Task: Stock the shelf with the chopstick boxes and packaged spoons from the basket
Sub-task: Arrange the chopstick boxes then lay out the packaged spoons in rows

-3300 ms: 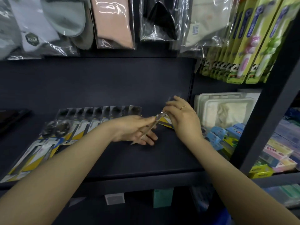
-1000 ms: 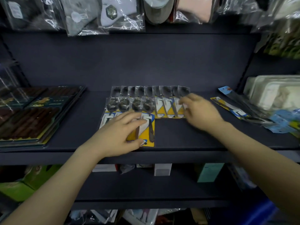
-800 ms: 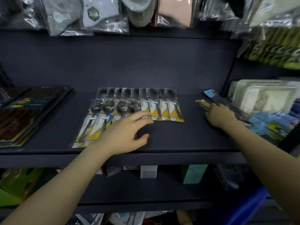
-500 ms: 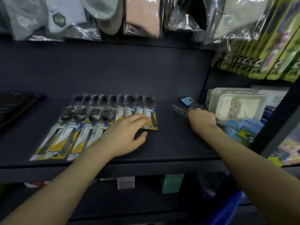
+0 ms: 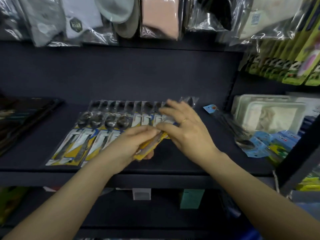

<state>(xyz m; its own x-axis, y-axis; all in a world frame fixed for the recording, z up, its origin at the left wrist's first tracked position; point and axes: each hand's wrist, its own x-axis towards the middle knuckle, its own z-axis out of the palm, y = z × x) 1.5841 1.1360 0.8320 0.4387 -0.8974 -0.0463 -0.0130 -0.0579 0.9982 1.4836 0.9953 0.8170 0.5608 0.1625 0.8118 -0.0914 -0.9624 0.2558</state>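
Note:
On the dark shelf (image 5: 173,163) lie two overlapping rows of packaged spoons (image 5: 97,134) on yellow and white cards. My left hand (image 5: 131,146) and my right hand (image 5: 187,130) both grip one yellow-carded packaged spoon (image 5: 152,144) at the right end of the rows, tilted, its clear top sticking out past my right fingers. Dark chopstick boxes (image 5: 22,116) lie flat at the shelf's left end. A blue-carded spoon pack (image 5: 230,125) lies loose to the right. The basket is out of view.
Bagged socks (image 5: 81,19) hang above the shelf. White trays (image 5: 270,113) and small blue packets (image 5: 277,139) sit right of a dark upright post (image 5: 294,156). Green toothbrush packs (image 5: 290,63) hang top right. Price tags (image 5: 141,194) line the shelf edge.
My right hand left the blue-carded pack at the right and came back to the rows. Both hands now hold one yellow spoon pack where my left hand rested flat before.

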